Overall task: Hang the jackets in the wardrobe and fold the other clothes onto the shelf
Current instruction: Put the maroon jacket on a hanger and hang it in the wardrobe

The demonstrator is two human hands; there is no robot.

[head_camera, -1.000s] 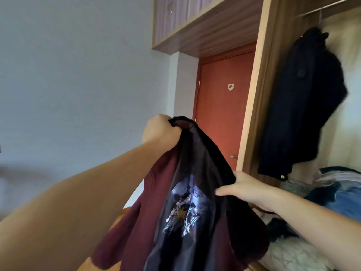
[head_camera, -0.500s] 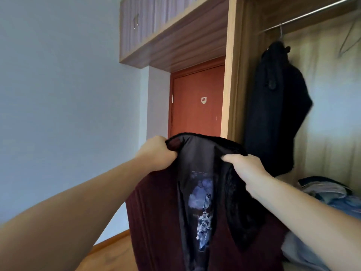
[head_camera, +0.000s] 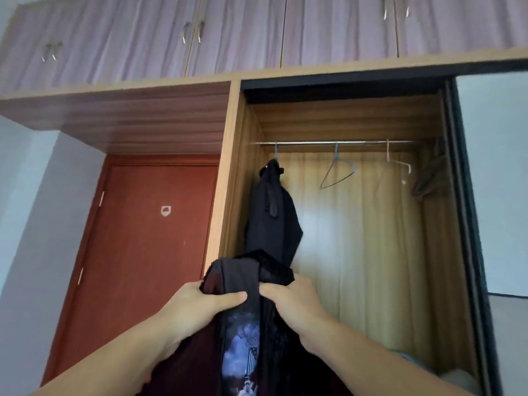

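Both my hands hold up a maroon and black jacket (head_camera: 243,324) with a printed lining, in front of the open wardrobe. My left hand (head_camera: 200,302) grips its collar on the left, my right hand (head_camera: 288,298) grips it on the right. Behind it a black jacket (head_camera: 271,218) hangs from the metal rail (head_camera: 337,143) at the wardrobe's left end. An empty wire hanger (head_camera: 337,172) hangs mid-rail, another bare hanger (head_camera: 398,162) further right. The held jacket's lower part runs out of view.
A dark bundle of hangers (head_camera: 428,178) hangs in the wardrobe's right corner. A red door (head_camera: 143,238) stands left of the wardrobe side panel (head_camera: 225,172). Upper cabinets (head_camera: 228,35) run overhead. A sliding door frame (head_camera: 468,224) bounds the right; some cloth (head_camera: 457,378) lies low right.
My view has tilted up and turned right, so the rail and its hangers now show. My hands have drawn closer together on the jacket's collar.
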